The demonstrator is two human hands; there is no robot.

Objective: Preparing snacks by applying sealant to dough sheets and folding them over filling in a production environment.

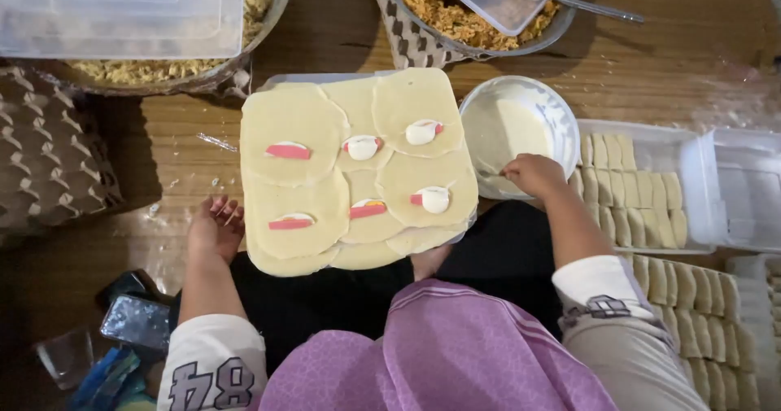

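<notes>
A tray in front of me is covered with several round pale dough sheets, each bearing a slice of red sausage or white egg. My left hand rests palm down on the wooden floor beside the tray's lower left corner, fingers apart, holding nothing. My right hand reaches into a white bowl of pale batter, fingertips dipped at its near edge.
Clear plastic boxes of rolled pale pastries lie at the right. Metal bowls of shredded filling sit at the top. Egg cartons lie at the left, with phones and a glass by my left knee.
</notes>
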